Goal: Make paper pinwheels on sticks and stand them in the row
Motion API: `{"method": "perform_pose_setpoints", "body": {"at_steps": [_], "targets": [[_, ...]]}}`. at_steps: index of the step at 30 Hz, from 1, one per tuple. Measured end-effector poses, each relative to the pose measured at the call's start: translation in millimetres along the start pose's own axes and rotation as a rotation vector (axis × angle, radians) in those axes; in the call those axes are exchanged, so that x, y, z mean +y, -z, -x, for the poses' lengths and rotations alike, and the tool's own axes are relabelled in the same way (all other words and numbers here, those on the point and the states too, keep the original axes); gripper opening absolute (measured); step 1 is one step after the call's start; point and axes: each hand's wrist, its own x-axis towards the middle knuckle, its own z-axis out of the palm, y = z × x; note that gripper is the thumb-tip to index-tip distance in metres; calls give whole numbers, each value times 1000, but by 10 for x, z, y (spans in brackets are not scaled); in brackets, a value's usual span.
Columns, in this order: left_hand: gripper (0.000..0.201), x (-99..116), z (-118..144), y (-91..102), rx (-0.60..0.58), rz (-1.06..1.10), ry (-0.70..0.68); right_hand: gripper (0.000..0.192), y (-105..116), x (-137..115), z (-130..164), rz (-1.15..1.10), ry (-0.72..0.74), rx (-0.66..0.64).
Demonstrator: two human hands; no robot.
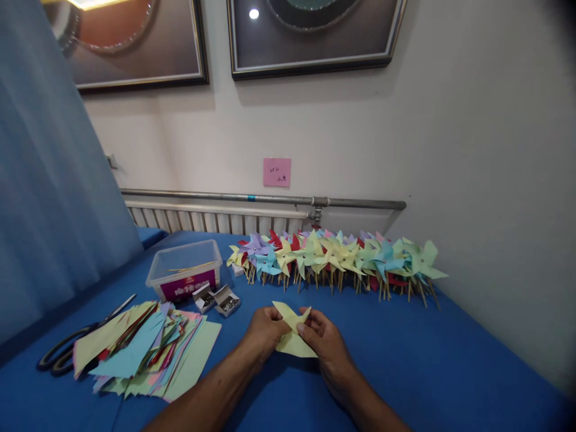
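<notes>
Between my two hands is a pale yellow paper pinwheel blade piece [294, 346], with pointed flaps standing up at its top. My left hand [265, 331] grips its left side, the thumb pressed toward the middle. On the right side, my right hand [324, 339] pinches the paper near its centre with thumb and fingers. The piece is held just above the blue table surface. Some of my fingertips are hidden behind the paper.
At left lie a pile of coloured cut paper [148, 348] and black-handled scissors [85, 333]. Behind them stand a clear plastic tub [180, 264] with thin sticks and two small boxes of metal pins [228, 301]. Many finished pinwheels [333, 255] line the back by the wall.
</notes>
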Motion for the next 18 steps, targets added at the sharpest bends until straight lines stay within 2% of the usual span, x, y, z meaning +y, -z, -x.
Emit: {"method": "perform_pose_setpoints", "body": {"at_steps": [4, 8, 13, 18], "targets": [[11, -3, 8, -10, 38, -25, -13, 64, 11, 3, 11, -2, -9, -4], [7, -30, -18, -8, 24, 1, -20, 55, 11, 17, 14, -13, -5, -46], [7, -103, -91, 12, 14, 4, -35, 49, -30, 40, -12, -9, -9, -21], [8, -98, -76, 9, 0, 9, -29, 57, -82, -4, 13, 15, -17, 33]]}}
